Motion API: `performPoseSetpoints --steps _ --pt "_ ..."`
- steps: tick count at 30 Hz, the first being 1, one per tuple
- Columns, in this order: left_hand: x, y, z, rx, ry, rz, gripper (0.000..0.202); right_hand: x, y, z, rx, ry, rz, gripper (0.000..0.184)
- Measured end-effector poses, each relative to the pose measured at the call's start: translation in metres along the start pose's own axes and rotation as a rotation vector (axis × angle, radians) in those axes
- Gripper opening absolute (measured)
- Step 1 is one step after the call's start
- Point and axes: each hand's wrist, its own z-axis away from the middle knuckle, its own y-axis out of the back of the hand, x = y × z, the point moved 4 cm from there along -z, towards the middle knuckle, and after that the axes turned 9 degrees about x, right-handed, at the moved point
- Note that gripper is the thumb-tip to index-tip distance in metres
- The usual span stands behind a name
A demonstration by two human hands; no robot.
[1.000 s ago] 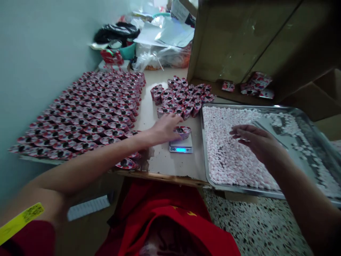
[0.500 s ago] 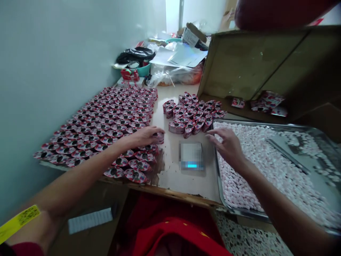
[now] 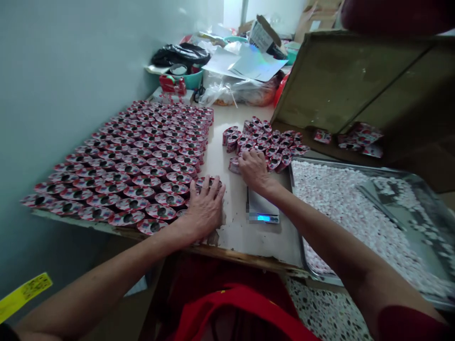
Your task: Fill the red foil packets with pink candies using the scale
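My left hand [image 3: 208,203] lies palm down with its fingers stretched over the near right corner of a large block of small printed oval boxes [image 3: 133,166]. These boxes are pink and red, with a dark hole in the top of each, and stand in tight rows. My right hand [image 3: 254,171] reaches across a small digital scale [image 3: 263,208] to the front of a smaller cluster of the same boxes [image 3: 273,149]. Its fingers are bent around one of them, which they mostly hide. Another oval box [image 3: 233,164] stands just left of those fingers. The scale's blue display is lit.
To the right, a metal tray [image 3: 302,251] holds many small whitish pieces [image 3: 327,203] and a flat scraper-like strip [image 3: 382,208]. Behind it, an open cardboard box [image 3: 320,85] contains a few printed packs [image 3: 362,135]. Bags and papers [image 3: 245,61] crowd the table's back.
My left hand has come nearer and spread flat over the boxes; earlier it gripped one. My right hand has moved left from the tray's edge to the smaller cluster. The view has shifted slightly.
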Motion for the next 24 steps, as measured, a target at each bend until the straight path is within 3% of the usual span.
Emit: performPoseSetpoints --steps 5,11,14,17,20,22,24 --pt "-0.006 -0.003 -0.002 0.023 0.025 0.046 0.065 0.011 0.043 0.042 -0.005 0.017 -0.013 0.028" --pt "-0.007 -0.002 -0.001 0.096 0.008 0.053 0.058 0.021 0.047 0.109 -0.108 -0.017 -0.002 0.021" --pt "-0.005 0.015 -0.005 0.106 -0.012 0.045 0.058 0.032 0.057 0.126 -0.001 -0.075 -0.046 0.015" --pt "-0.005 0.046 -0.014 0.144 -0.022 0.061 0.057 0.069 0.068 0.162 0.101 -0.196 -0.104 0.028" --pt "-0.003 0.070 -0.025 0.178 -0.025 0.101 0.057 0.119 0.051 0.222 0.017 -0.320 -0.105 0.045" --pt "0.005 0.075 -0.035 0.159 -0.035 0.120 0.057 0.147 0.027 0.256 -0.054 -0.365 -0.059 0.062" --pt "0.020 0.071 -0.046 0.114 -0.053 0.135 0.056 0.164 0.003 0.272 -0.098 -0.372 -0.047 0.068"
